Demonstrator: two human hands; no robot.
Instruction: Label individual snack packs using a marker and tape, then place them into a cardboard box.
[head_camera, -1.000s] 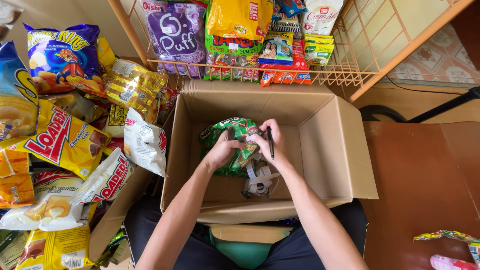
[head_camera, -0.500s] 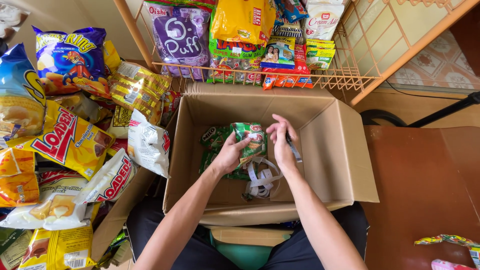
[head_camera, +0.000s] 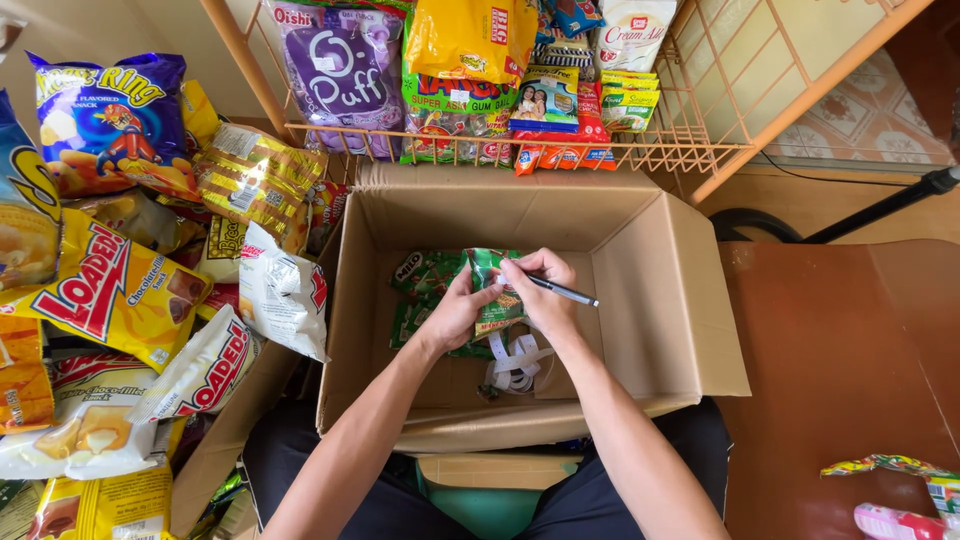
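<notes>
Holding a green sachet inside the cardboard box, we note our left hand gripping its lower edge to steady it, while our right hand, closed around a pen, pinches the top.

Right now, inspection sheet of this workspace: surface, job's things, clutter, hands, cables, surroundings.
Surface: open cardboard box between the person's knees; brown floor to the right.
Job's things: green sachets in the box; one green sachet held up in both hands; white strips on the box bottom.
Clutter: snack bags piled at left.
Hands: left hand grips the sachet; right hand holds a pen against it.
Cables: thin dark cord by the wall.
Surroundings: wire rack stocked with packets behind the box.
</notes>
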